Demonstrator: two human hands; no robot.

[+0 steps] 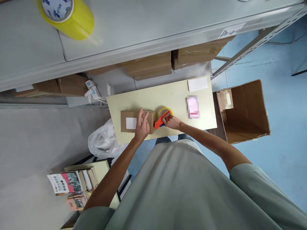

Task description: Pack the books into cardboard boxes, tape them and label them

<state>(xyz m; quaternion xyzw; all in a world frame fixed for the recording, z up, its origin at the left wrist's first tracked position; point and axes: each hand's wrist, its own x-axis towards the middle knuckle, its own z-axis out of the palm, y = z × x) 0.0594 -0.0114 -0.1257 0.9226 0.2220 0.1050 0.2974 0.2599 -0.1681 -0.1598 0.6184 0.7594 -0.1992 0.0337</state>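
A small cardboard box with a white label lies on the left half of the cream table. Across the box's right part rests my left hand, its fingers stretched and apart. My right hand is closed around an orange tape dispenser loaded with a roll of yellow-edged tape. The dispenser's front end meets the right end of the box. Whether tape is stuck to the box there, I cannot tell.
On the table's right side are a white paper and a blurred pink item. An open cardboard carton stands to the right. Overhead, a grey shelf bears yellow tape. A white plastic bag and books are at left.
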